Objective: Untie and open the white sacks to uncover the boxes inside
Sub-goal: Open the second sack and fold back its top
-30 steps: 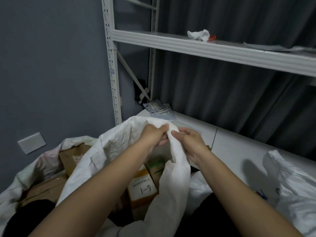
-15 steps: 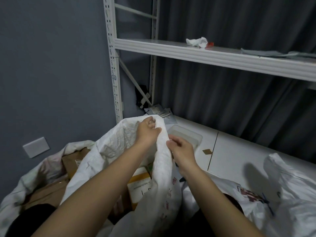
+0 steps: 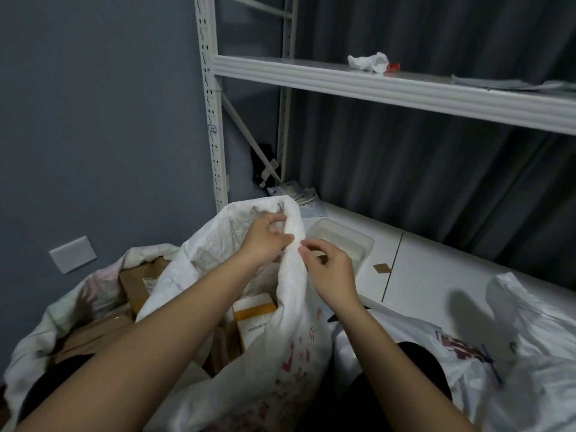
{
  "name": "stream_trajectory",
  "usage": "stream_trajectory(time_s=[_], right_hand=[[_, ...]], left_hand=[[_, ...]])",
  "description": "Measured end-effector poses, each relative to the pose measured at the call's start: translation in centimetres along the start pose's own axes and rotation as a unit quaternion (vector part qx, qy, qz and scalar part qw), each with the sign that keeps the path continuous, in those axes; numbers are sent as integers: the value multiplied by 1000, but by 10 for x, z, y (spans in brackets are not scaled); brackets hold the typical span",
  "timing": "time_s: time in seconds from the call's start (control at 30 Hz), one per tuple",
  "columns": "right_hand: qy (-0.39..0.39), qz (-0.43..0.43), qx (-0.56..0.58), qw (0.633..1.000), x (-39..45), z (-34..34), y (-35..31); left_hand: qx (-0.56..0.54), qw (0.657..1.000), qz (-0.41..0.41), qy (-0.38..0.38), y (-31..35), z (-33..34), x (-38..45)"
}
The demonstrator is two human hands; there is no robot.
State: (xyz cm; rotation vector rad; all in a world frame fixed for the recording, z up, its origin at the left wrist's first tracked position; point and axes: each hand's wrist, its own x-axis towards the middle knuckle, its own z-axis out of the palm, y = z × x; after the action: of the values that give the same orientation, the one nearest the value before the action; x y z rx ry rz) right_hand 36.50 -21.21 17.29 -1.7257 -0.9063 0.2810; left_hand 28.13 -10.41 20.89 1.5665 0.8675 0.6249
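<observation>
Two bare hands were in view, both at the raised mouth of one white sack [image 3: 290, 307] in the centre foreground. The left hand [image 3: 265, 241] gripped the gathered upper fold of the sack, its fingers curled round the cloth. The right hand [image 3: 330, 269] was just beside that fold, thumb and forefinger drawn together at its edge; whether they actually pinched the cloth could not be told, as the fingertips were blurred.

Three white sacks were counted: the one being handled, a second sack [image 3: 56, 322] lying open at the left, and a third sack [image 3: 530, 353] at the right, which ran off the frame edge. The handled sack carried red printing low on its side, too smeared to read.

At least three boxes were partly uncovered. A box with a yellow band [image 3: 255, 313] stood inside the handled sack, below the left wrist; its label was illegible. Two brown cartons [image 3: 140, 279] lay in the left sack, the lower one mostly covered by cloth and the left forearm.

A white metal rack [image 3: 215, 126] stood behind. Its upper shelf [image 3: 374, 85] bore one crumpled white rag [image 3: 367, 62], one small red item that could not be identified, and flat papers cut off at the right. On the lower white surface [image 3: 436, 275] sat one clear plastic tray [image 3: 339, 241], partly hidden by the right hand, and a few small packets [image 3: 296, 194] in the corner.
</observation>
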Motion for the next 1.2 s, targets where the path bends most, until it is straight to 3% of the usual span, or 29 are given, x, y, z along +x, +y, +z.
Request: stream_trajectory(time_s=[0.13,0.23,0.27,0.3,0.4,0.47,0.53,0.6,0.7,0.77,0.83,0.87,0.97,1.0,1.1,1.2], right_hand=[[-29,108,123,986,-1,0,-10],[-61,192,387,900,11,-6,-29],[-60,187,410,891,16,-8,-28],[-58,175,384,905,19,-8,-27],[1,109,143,984,18,5,-18],[63,63,69,994,15,13,-12],[69,37,55,995,8,17,-9],[26,40,62,997,0,17,-7],[-33,97,156,982,-3,18,-8],[-25,166,271,948,0,19,-13],[-16,211,414,885,2,19,-17],[-6,211,428,879,2,21,-15],[42,127,198,971,-4,26,-6],[49,96,148,983,-8,27,-4],[14,46,104,993,-21,28,-5],[-50,64,82,993,-29,31,-9]], left_hand=[[17,999,39,8,3,3,3],[-39,999,1,-15,11,-3,1],[-56,998,-18,-32,12,-7,1],[-54,997,-26,-48,14,-11,0],[-14,999,-5,-45,14,-16,-2],[-21,1000,2,-20,12,-14,-2],[-36,999,1,-9,10,-12,-2],[-53,998,-3,-21,10,-12,-4],[-72,992,-10,-103,9,-17,-10],[-76,986,-18,-148,3,-21,-14],[-55,987,-24,-147,-5,-24,-17],[-35,991,-22,-131,-8,-24,-19],[-12,999,-11,-44,-16,-23,-21],[-21,1000,-10,-22,-18,-22,-20],[-49,999,-11,11,-20,-16,-16],[-58,998,-13,-29,-15,-13,-17]])
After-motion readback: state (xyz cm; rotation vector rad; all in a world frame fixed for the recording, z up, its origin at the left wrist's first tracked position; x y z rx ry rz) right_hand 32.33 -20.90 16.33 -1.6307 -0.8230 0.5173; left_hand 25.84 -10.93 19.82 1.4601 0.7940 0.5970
